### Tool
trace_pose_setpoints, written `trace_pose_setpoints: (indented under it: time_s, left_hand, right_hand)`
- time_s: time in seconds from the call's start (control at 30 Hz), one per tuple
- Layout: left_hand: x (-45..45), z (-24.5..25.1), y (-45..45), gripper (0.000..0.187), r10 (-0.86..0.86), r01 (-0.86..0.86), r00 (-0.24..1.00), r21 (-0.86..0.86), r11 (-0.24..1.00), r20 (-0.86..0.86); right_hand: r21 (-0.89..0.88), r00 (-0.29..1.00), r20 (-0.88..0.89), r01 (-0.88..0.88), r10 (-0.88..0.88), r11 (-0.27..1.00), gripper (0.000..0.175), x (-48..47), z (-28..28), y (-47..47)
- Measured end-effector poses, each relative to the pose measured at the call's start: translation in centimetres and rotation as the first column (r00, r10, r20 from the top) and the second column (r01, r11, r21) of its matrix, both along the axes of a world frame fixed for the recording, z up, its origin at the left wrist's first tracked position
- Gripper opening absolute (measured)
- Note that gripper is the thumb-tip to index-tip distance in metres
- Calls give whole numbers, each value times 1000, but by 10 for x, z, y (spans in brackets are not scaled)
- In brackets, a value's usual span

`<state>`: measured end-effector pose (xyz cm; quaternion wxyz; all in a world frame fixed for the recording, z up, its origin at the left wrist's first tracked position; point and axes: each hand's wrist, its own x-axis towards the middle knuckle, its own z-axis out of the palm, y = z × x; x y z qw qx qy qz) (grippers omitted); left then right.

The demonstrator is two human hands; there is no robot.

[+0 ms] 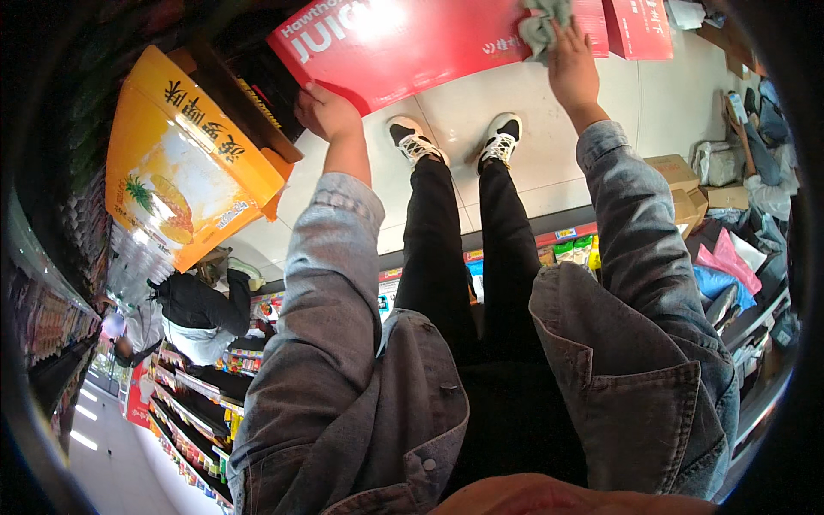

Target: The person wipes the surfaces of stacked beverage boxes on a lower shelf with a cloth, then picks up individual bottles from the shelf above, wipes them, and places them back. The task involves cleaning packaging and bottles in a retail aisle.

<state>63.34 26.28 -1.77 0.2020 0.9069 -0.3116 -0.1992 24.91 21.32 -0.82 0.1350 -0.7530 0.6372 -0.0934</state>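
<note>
A glossy red cardboard panel [412,58] with large white printing spans the top of the view. My left hand [329,114] grips its left edge near the lower corner, with the fingers partly hidden. Towards the panel's right end, my right hand [571,67] holds a crumpled grey-green cloth [541,29] against the red surface. The cloth covers part of the printing there. Left of my left hand stands a yellow cardboard display box [187,161] printed with a pineapple.
My shoes stand on pale floor tiles [534,161]. Brown cartons [673,170] and plastic-wrapped goods [727,264] are at the right. Another person [199,315] bends at the left near stocked shelves [193,386]. A second red panel [640,29] adjoins at top right.
</note>
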Motion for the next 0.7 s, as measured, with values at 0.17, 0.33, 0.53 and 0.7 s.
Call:
trace_pose_setpoints:
  time_s: [0.17, 0.33, 0.53, 0.7]
  left_hand:
    - [-24, 6, -9, 50, 100, -120, 974, 89, 989, 202]
    - [-24, -9, -8, 51, 92, -96, 953, 2, 995, 289]
    - [-21, -5, -8, 49, 104, -124, 949, 48, 991, 297]
    - [-9, -15, -3, 48, 63, -89, 960, 86, 992, 272]
  right_hand:
    - [258, 810, 341, 409, -478, 876, 41, -13, 7, 3]
    - [-126, 937, 262, 272, -232, 954, 40, 85, -3, 18]
    - [53, 920, 241, -330, 309, 942, 46, 183, 14, 52]
    - [54, 743, 589, -429, 319, 902, 35, 181, 0, 125]
